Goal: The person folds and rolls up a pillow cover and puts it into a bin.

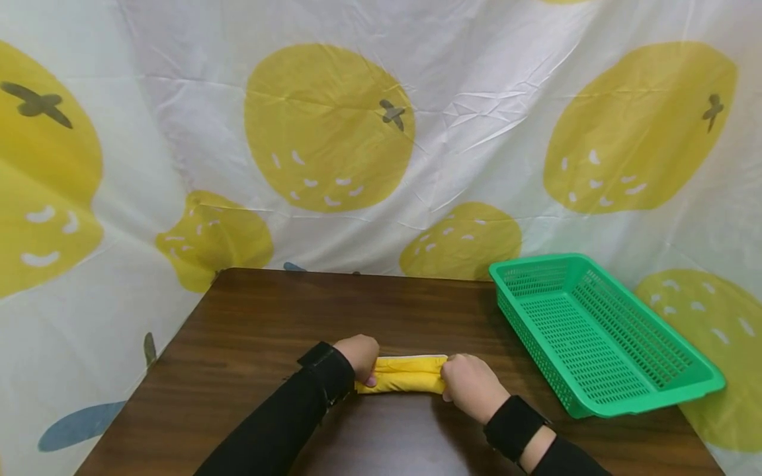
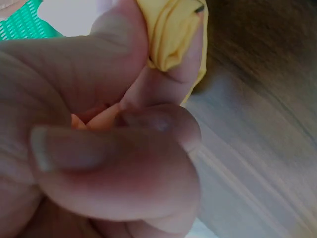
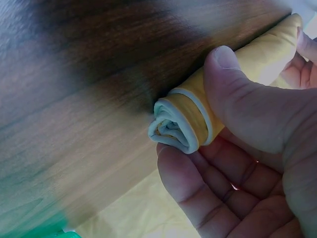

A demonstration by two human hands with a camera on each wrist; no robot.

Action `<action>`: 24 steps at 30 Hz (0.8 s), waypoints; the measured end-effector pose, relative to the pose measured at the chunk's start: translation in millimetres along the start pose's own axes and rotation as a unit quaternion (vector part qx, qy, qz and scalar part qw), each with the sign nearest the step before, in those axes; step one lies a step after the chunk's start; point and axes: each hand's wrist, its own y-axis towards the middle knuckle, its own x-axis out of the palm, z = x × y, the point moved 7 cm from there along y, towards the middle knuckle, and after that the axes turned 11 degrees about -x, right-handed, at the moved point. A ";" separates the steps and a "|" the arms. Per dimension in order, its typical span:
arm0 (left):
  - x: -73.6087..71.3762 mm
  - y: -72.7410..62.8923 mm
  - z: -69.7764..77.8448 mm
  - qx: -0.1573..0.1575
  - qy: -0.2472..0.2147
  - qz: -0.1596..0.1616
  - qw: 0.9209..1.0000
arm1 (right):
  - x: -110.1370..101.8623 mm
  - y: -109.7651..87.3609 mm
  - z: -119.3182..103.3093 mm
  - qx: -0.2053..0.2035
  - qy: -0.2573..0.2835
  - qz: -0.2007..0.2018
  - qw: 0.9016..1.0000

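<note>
A yellow cloth (image 1: 411, 374) with a pale edge is rolled into a short, thick bundle over the dark wooden table. My left hand (image 1: 359, 357) grips its left end; in the left wrist view the folded layers of the cloth (image 2: 171, 34) show between thumb and forefinger, with the other fingers curled below. At the opposite end, my right hand (image 1: 474, 385) holds the roll. The right wrist view shows the thumb (image 3: 233, 82) lying along the top and the fingers beneath, with the spiral end of the cloth (image 3: 185, 121) facing the camera.
A green plastic basket (image 1: 538, 352) with perforated sides stands on the right side of the wooden table (image 1: 256, 330). Behind the table hangs a white curtain (image 1: 476, 125) printed with large yellow fruit.
</note>
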 end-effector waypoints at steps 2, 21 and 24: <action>-3.3 -3.0 -1.0 -0.015 -0.006 0.010 1.000 | -0.3 0.2 -0.3 -0.002 -0.003 0.003 1.000; 63.8 65.9 -40.3 -0.027 -0.011 0.040 0.999 | 12.4 25.1 16.5 0.048 0.098 -0.184 0.977; 68.9 72.3 -43.4 -0.024 -0.017 0.043 0.999 | 14.7 32.5 21.6 0.038 0.108 -0.226 0.967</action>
